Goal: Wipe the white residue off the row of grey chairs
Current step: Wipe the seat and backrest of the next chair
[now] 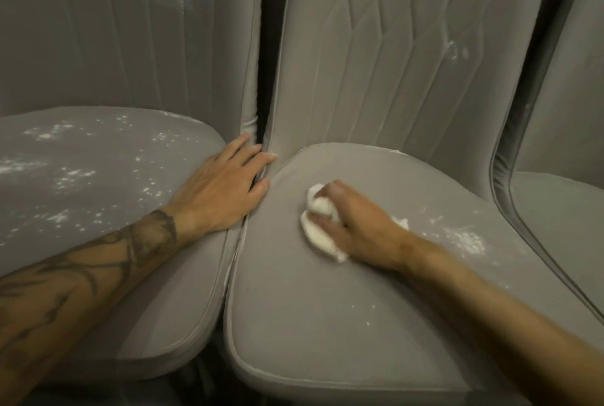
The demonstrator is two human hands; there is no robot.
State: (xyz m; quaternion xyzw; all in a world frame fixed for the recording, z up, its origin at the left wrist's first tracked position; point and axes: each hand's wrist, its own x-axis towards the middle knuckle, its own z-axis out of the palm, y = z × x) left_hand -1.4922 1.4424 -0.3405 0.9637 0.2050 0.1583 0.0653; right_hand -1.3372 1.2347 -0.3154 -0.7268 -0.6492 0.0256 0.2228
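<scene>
Side by side, the speckled left grey seat [98,183] bears the flat, spread left hand [222,186] at its inner edge, while on the middle seat [327,307] the right hand [356,226] grips a crumpled white cloth [318,226], residue [467,239] lying just behind its wrist.

No readable text, label, brand or number shows anywhere

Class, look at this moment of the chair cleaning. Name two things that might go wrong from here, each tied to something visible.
1. The white cloth, bunched small in the right hand grip, may sweep past the residue patch right of that hand on the middle seat.
2. The left hand rests flat on the speckled left seat; its forearm might smear powder or carry it across.
</scene>
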